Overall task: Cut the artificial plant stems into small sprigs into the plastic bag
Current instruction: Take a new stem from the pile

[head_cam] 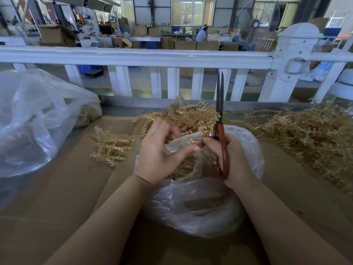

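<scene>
Two bare hands work over one clear plastic bag [200, 203] on the cardboard-covered bench [63, 197]. The right hand [232, 161] grips one pair of red-handled scissors [221, 131], blades together and pointing up. The left hand [160, 152] pinches a golden sprig [193, 139] above the bag's mouth; cut pieces lie inside. Three heaps of stems: a small one [110, 148] left, one [189, 115] behind the hands, a large one [309, 134] right. A second bag [38, 119] sits far left.

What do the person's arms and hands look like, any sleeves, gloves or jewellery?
Both forearms are bare right to the bottom of the frame, with no sleeves in view. The left hand and right hand wear no gloves, and no rings, watch or bracelet show.
</scene>
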Motion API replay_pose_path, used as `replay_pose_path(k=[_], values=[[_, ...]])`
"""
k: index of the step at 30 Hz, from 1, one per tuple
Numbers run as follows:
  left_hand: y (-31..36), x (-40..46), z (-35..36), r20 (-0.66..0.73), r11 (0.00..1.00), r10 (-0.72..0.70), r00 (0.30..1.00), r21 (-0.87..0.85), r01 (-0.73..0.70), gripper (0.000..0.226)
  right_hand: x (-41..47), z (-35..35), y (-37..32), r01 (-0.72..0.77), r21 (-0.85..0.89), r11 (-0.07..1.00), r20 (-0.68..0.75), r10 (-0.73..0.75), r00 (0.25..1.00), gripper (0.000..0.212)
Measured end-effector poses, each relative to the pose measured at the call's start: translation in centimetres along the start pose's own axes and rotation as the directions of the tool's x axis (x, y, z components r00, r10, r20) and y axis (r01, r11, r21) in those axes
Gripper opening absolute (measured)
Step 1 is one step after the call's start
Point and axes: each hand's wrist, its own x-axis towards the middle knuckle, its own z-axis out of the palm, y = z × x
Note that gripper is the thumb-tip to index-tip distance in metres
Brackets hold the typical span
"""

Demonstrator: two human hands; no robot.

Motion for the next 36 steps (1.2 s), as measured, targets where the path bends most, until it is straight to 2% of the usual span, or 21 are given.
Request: replay_pose_path(k=[2,5,8,9,10,13,15,16,18,20,22,23,26,28,30,32,34,36], values=[[0.1,-0.1,0.0,0.019,0.971,-0.231,0.973,-0.063,0.232,0.053,-0.1,0.1,-0.1,0.009,0.023,1.000,0.010,-0.010,1.000,0.010],[0.0,-0.1,-0.2,0.191,0.840,-0.472,0.861,-0.198,0.505,0.072,-0.3,0.1,-0.4,0.020,0.074,0.997,0.073,-0.025,0.997,0.010],[-0.6,0.2,-0.7,0.445,0.648,-0.542,0.713,-0.320,0.692,0.074,-0.5,-0.1,-0.6,0.003,0.083,0.997,0.146,-0.015,0.989,0.011],[-0.6,0.3,-0.7,0.495,0.616,-0.531,0.688,-0.331,0.714,0.068,-0.5,0.0,-0.6,0.002,0.070,0.998,0.162,-0.013,0.987,0.010],[-0.5,0.3,-0.6,0.503,0.620,-0.517,0.693,-0.338,0.708,0.062,-0.5,0.0,-0.6,0.007,0.037,0.999,0.164,-0.013,0.986,0.009],[0.0,0.4,0.0,0.421,0.645,-0.524,0.740,-0.372,0.668,0.062,-0.5,0.3,-0.3,0.082,-0.135,0.988,0.152,-0.061,0.987,0.007],[0.2,0.3,0.4,0.403,0.652,-0.490,0.773,-0.418,0.632,0.060,-0.6,0.6,0.0,0.111,-0.185,0.977,0.180,-0.077,0.981,0.010],[0.4,0.1,0.7,0.386,0.671,-0.456,0.802,-0.443,0.595,0.051,-0.6,0.7,0.1,0.110,-0.191,0.975,0.193,-0.072,0.979,0.012],[0.6,0.1,1.0,0.333,0.686,-0.415,0.847,-0.496,0.532,0.032,-0.6,0.8,0.2,0.097,-0.154,0.983,0.209,-0.064,0.976,0.014],[0.7,0.1,1.0,0.265,0.670,-0.430,0.863,-0.548,0.502,0.026,-0.6,0.8,0.2,0.080,-0.086,0.993,0.216,-0.059,0.975,0.016],[0.5,0.2,0.8,0.110,0.766,-0.435,0.894,-0.478,0.431,0.025,-0.5,0.7,0.2,0.069,-0.037,0.997,0.167,-0.062,0.984,0.027],[0.4,0.1,0.6,0.019,0.830,-0.413,0.911,-0.405,0.385,0.027,-0.4,0.5,0.2,0.074,-0.021,0.997,0.129,-0.071,0.989,0.024],[0.0,0.1,0.3,-0.155,0.958,-0.208,0.966,-0.233,0.168,0.028,-0.2,0.4,0.0,0.066,0.086,0.994,0.027,-0.069,0.997,0.002],[-0.3,0.1,0.0,-0.192,0.996,0.001,0.981,-0.090,-0.019,0.020,-0.2,0.3,-0.4,0.052,0.166,0.985,-0.008,-0.051,0.999,0.008],[-0.6,0.1,-0.1,-0.180,0.986,0.163,0.970,0.055,-0.155,0.019,-0.2,0.1,-0.7,0.039,0.161,0.986,0.012,-0.041,0.999,0.016],[-0.7,0.2,-0.2,-0.160,0.960,0.268,0.950,0.124,-0.250,0.018,-0.3,0.1,-0.7,0.035,0.145,0.989,0.068,-0.045,0.997,0.025],[-0.9,0.2,-0.3,-0.126,0.931,0.346,0.930,0.173,-0.322,0.018,-0.3,0.2,-0.5,0.035,0.139,0.990,0.120,-0.052,0.991,0.032],[-1.1,0.2,-0.5,-0.086,0.904,0.397,0.914,0.210,-0.373,0.018,-0.3,0.1,-0.5,0.021,0.131,0.991,0.168,-0.043,0.985,0.028]])
